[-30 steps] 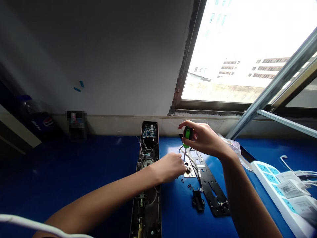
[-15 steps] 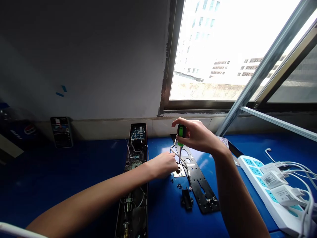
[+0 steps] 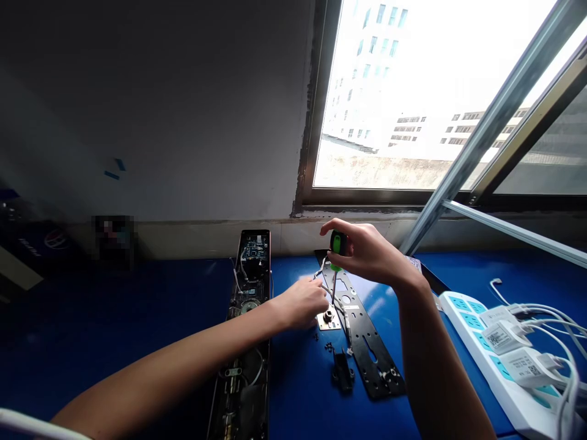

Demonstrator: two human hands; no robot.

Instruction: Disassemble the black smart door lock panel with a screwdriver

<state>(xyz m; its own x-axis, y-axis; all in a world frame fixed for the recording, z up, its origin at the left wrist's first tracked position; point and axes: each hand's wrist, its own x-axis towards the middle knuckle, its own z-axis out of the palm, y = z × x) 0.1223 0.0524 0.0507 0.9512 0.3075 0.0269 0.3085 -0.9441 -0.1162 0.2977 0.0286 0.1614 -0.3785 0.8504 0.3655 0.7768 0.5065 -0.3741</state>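
Screwdriver (image 3: pixel 338 244) shifted right, upright, tip down over plate (image 3: pixel 323 326), right fingers (image 3: pixel 334 226) gripping, left fingers (image 3: pixel 321 299) unclear

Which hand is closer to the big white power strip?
Right. The right hand, gripping the green screwdriver, is left of the power strip; the left hand is farther left, by the small metal plate.

White power strip (image 3: pixel 471 321) with plugged-in chargers (image 3: pixel 527 368), bright window (image 3: pixel 403 79), slanted metal bar (image 3: pixel 494 122), blue marks (image 3: pixel 112 175) on wall (image 3: pixel 206 122)

A bright window (image 3: pixel 389 98) stands in a dim wall (image 3: pixel 183 110) above a blue tabletop (image 3: pixel 114 311).
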